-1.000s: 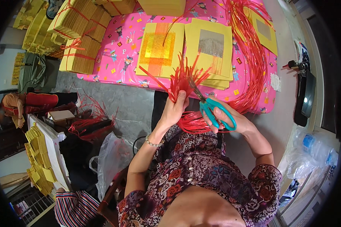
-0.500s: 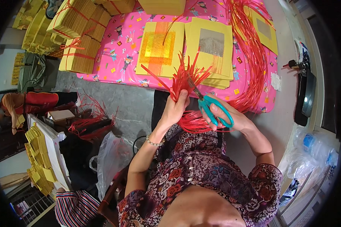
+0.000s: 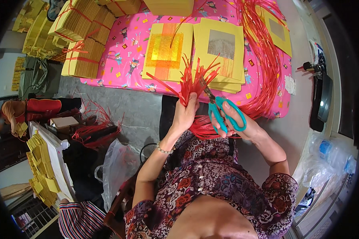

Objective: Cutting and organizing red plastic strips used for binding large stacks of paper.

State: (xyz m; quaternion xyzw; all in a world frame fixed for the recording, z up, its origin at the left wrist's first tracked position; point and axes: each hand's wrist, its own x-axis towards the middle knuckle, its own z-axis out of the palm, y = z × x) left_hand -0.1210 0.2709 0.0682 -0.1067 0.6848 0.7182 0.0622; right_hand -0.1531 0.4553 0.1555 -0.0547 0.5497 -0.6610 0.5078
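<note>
My left hand (image 3: 186,113) is closed around a bundle of red plastic ribbon strips (image 3: 192,81), whose loose ends fan out above the thumb. In my right hand (image 3: 243,126) is a pair of scissors with teal handles (image 3: 232,113). Their dark blades (image 3: 206,88) lie at the right side of the fanned ends, their tips partly among the strips. The rest of the bundle hangs below my hands in a red loop (image 3: 205,128) over my lap, and more long red strands (image 3: 269,79) run up across the table on the right.
A pink patterned cloth (image 3: 121,59) covers the table. On it lie yellow paper sheets with a gold square (image 3: 164,49) and a silver square (image 3: 221,44), plus tied yellow stacks (image 3: 81,59). At left, a person's striped sleeve (image 3: 81,219) is near folded yellow papers (image 3: 42,167).
The scissors have tilted more upright and their handles have spread wider apart. The ribbon bundle has shifted only slightly in my left hand.
</note>
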